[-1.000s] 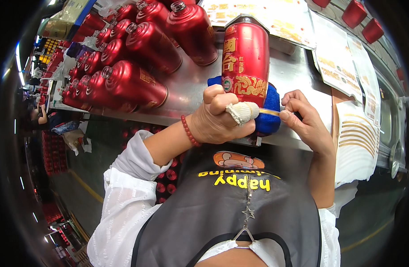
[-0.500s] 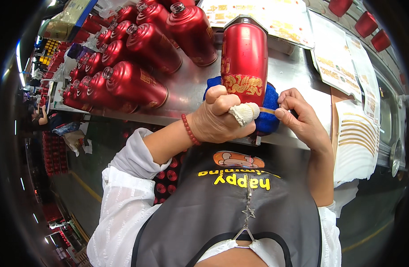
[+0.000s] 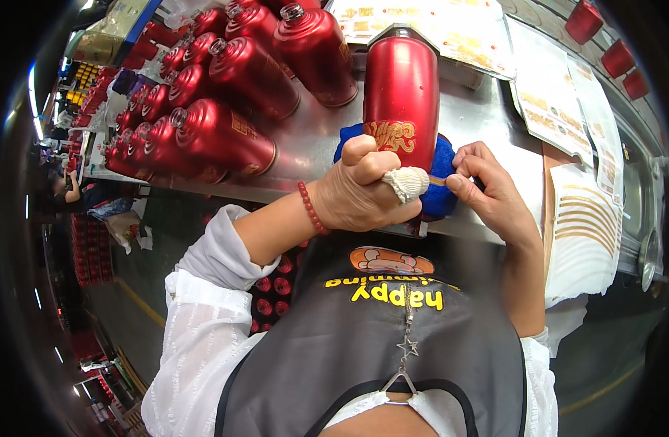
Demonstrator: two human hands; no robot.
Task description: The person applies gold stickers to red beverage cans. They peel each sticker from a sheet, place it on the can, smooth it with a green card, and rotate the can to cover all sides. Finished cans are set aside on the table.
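Observation:
A glossy red bottle (image 3: pixel 400 87) with a gold pattern near its base lies on a blue cloth (image 3: pixel 442 162), base toward me. My left hand (image 3: pixel 363 188) is closed at the base end, its fingers curled against the bottle. A white ribbed finger cover (image 3: pixel 407 185) on that hand presses at the bottle's lower edge. From there a narrow gold strip (image 3: pixel 438 181) runs to the right. My right hand (image 3: pixel 491 189) pinches the strip's free end between thumb and forefinger. The bottle's underside and my left palm are hidden.
Several red bottles (image 3: pixel 225 138) stand on the metal table (image 3: pixel 290 164) at the left. Sheets of gold decals (image 3: pixel 549 95) lie at the back and right. A white sheet with curved gold strips (image 3: pixel 583 229) is beside my right arm. More red containers (image 3: pixel 617 58) stand far right.
The bottle has turned a little, its gold pattern shifting to the left. The stretch of strip between my hands looks slightly shorter. Both hands keep nearly the same place.

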